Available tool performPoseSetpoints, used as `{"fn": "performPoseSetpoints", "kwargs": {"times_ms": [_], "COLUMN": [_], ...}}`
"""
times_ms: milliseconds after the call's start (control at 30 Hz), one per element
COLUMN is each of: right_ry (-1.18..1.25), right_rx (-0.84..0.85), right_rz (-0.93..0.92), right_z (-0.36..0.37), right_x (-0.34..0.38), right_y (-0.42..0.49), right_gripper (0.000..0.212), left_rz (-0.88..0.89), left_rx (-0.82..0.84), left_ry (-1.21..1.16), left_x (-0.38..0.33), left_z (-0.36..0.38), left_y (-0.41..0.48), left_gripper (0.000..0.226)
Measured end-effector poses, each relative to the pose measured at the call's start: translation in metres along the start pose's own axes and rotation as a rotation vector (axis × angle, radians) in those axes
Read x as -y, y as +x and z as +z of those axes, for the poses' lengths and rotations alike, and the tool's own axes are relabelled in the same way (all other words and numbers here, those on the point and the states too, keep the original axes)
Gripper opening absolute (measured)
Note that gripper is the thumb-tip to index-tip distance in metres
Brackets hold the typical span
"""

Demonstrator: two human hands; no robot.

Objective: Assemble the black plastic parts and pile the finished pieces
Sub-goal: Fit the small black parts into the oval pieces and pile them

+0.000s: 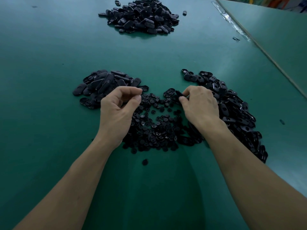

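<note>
Heaps of black plastic parts laid in a horseshoe on the green worktop (49, 63), presumably for short reach from either side: left heap (106, 85) of closed oval shells, right heap (232, 110) of oval shells lying mostly hollow side up, small round discs (154, 123) scattered between. Right hand (199, 103) curled at the inner edge of the right heap, thumb and fingertips pinching one black part (178, 94) just above the discs. Left hand (116, 110) hovering at the discs' left edge, thumb and forefinger tips drawn together; impossible to tell if pinching a disc or nothing. Probably lining up two parts for fitting. Far pile (141, 15) well apart at the back of the worktop, likely the finished pieces, kept away from loose stock to avoid mixing.
</note>
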State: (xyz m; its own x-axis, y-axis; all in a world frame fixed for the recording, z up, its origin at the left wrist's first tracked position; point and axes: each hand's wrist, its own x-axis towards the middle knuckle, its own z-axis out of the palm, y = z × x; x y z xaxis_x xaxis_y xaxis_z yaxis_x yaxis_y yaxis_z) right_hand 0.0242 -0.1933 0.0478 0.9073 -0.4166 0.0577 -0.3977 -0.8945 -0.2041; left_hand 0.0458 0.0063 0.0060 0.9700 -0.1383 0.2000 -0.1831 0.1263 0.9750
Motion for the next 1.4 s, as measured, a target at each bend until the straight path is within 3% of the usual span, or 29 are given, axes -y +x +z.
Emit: {"fn": "performPoseSetpoints", "kwargs": {"times_ms": [167,267,433,567,800,1133,1267,1400], "right_ry": [0.066,0.229,0.616,0.771,0.883,0.97,0.993,0.626], "right_rx": [-0.059,-0.071,0.096,0.232,0.175,0.194,0.208,0.243], "right_rz": [-0.025,-0.071,-0.242,-0.352,-0.269,-0.191,-0.143,-0.194], "right_z": [-0.001,-0.002,-0.009,-0.015,-0.017,-0.014,-0.012,-0.009], "right_x": [0.001,0.005,0.024,0.037,0.036,0.037,0.037,0.034], "right_y": [-0.005,-0.007,-0.017,-0.023,-0.024,-0.025,-0.025,-0.025], "right_gripper": [0.025,0.022,0.018,0.015,0.012,0.003,0.01,0.015], "left_rz": [0.003,0.012,-0.005,0.019,-0.003,-0.012,-0.017,-0.038], "left_rx": [0.015,0.029,0.066,0.08,0.047,0.026,0.009,-0.021], "left_ry": [-0.007,-0.019,-0.051,-0.027,-0.057,-0.156,-0.174,-0.208], "left_x": [0.001,0.002,0.003,0.002,0.0,0.001,0.003,0.003], "left_z": [0.0,-0.001,0.001,0.001,0.002,0.002,0.0,0.0], "left_y": [0.0,0.0,0.0,0.0,-0.001,-0.001,0.001,0.003], "left_gripper": [0.021,0.019,0.032,0.018,0.009,0.011,0.013,0.015]}}
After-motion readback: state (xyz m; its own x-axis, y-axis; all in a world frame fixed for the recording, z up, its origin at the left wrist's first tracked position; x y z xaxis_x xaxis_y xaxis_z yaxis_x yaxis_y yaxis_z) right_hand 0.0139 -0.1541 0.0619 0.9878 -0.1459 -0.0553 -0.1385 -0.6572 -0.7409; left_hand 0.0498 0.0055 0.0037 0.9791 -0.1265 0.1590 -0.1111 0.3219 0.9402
